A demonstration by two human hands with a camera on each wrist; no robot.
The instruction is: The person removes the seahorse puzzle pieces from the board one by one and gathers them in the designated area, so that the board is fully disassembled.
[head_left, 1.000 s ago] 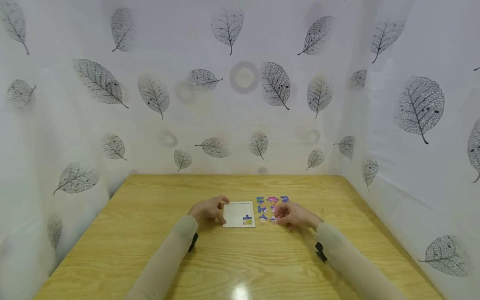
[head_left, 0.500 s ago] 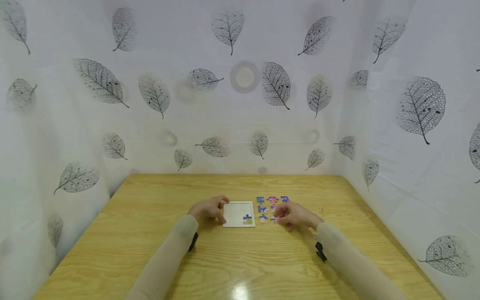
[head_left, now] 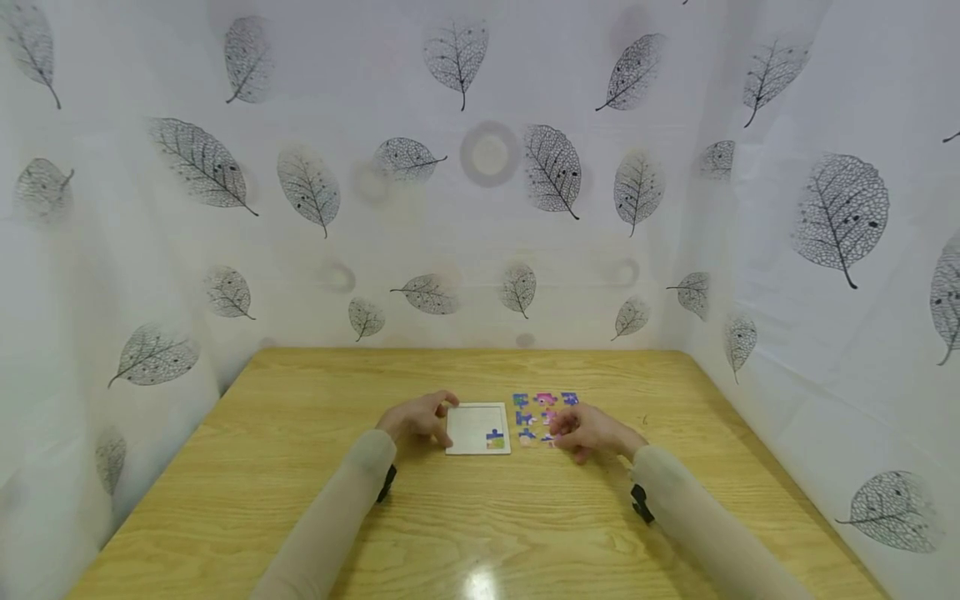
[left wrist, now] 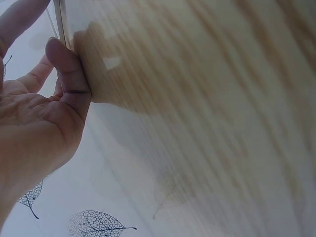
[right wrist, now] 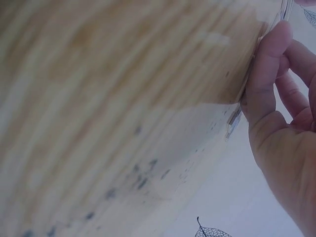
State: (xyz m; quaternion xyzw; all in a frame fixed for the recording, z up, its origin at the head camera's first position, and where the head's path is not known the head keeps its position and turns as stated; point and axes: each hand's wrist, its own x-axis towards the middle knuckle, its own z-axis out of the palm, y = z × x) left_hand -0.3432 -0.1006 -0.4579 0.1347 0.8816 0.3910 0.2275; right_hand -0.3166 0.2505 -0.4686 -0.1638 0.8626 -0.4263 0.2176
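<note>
In the head view my left hand [head_left: 420, 418] holds a flat white puzzle tray [head_left: 472, 421] at its left side, forefinger near the far corner and thumb near the front one. A single jigsaw piece [head_left: 495, 439] lies in the tray's front right corner. My right hand [head_left: 592, 429] rests over the right side of several loose jigsaw pieces [head_left: 526, 418], fingers loosely curled. Its thumb [right wrist: 266, 74] lies by the edge of a piece [right wrist: 234, 118] in the right wrist view, and nothing shows in its grasp. This hand partly covers nearby pieces.
Both hands work on a pale wooden table [head_left: 337, 533]. Behind it and at its sides hangs a white curtain [head_left: 487, 233] printed with leaves. The loose pieces stand in rows just right of the tray.
</note>
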